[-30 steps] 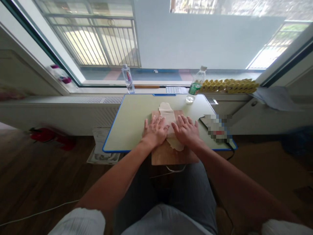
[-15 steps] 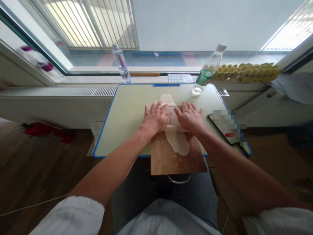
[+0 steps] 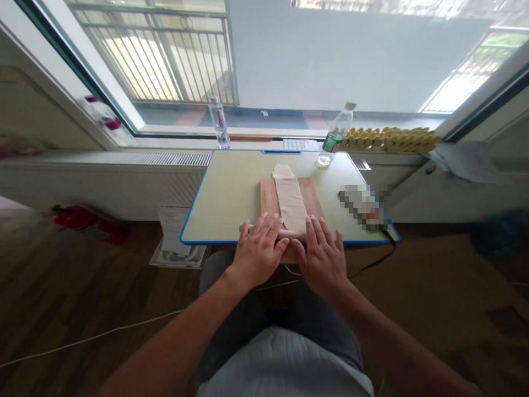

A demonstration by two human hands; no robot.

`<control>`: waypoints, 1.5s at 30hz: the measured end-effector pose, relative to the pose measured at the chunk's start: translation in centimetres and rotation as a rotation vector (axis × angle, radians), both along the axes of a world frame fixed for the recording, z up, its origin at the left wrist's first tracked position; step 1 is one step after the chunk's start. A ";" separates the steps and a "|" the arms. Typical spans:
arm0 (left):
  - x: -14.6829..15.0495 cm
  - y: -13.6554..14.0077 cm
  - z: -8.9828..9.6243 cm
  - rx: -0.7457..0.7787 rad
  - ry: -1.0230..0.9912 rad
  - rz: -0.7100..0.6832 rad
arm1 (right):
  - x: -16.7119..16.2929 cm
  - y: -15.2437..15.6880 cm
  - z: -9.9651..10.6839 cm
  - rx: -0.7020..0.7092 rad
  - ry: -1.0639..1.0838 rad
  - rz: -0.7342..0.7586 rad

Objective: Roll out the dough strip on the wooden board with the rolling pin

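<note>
A pale wooden rolling pin (image 3: pixel 294 235) lies crosswise over the near end of a long flat sheet of dough (image 3: pixel 290 197). My left hand (image 3: pixel 258 248) rests on the pin's left part, palm down, with its fingers stretched over it. On the right part lies my right hand (image 3: pixel 322 253), also flat with fingers extended. My thumbs point toward each other, with a short stretch of pin showing between the hands. Beneath the dough is a wooden board (image 3: pixel 269 196); the dough's far end reaches past the board's far edge. My hands hide the board's near part.
The board lies on a small blue-edged table (image 3: pixel 231 193). A green-labelled bottle (image 3: pixel 334 138) stands at its far right, and a partly blurred phone-like device (image 3: pixel 366 208) with a cable lies at the right. Another bottle (image 3: pixel 220 124) and yellow egg cartons (image 3: pixel 392 139) are by the window.
Both hands and the rolling pin have moved toward me, from the middle of the dough to its near end. More of the dough's far part is uncovered. The camera view has tilted up.
</note>
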State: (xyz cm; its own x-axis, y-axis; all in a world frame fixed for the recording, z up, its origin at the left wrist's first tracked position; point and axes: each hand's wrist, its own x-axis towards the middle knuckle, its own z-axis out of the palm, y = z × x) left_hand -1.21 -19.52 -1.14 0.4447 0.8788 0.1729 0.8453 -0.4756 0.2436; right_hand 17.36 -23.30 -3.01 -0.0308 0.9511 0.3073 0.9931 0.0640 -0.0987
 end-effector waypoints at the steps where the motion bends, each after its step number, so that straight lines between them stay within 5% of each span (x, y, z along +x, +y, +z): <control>1: -0.1 -0.5 -0.1 0.001 0.001 0.008 | 0.0 -0.3 -0.1 0.007 0.001 0.001; 6: 1.2 1.6 -0.5 0.028 0.020 0.092 | -0.2 3.1 0.3 -0.003 0.026 -0.067; 14: 3.6 11.8 0.5 -0.049 0.064 0.212 | 1.3 15.0 2.5 -0.158 0.126 -0.058; 20: 4.2 18.5 1.0 -0.021 0.054 0.242 | 1.6 22.6 3.0 -0.072 0.114 -0.028; 25: 4.5 20.6 1.2 0.038 0.055 0.244 | 1.7 25.4 2.5 -0.052 0.183 -0.085; 29: 4.2 19.3 0.9 -0.029 0.068 0.180 | 1.8 23.8 2.4 -0.032 0.183 -0.081; 33: 3.6 16.0 0.5 -0.104 0.085 0.099 | 1.7 19.4 2.6 -0.168 0.163 -0.108; 45: -0.1 0.8 -0.2 -0.006 -0.061 -0.040 | -0.3 1.6 0.0 -0.030 0.023 0.010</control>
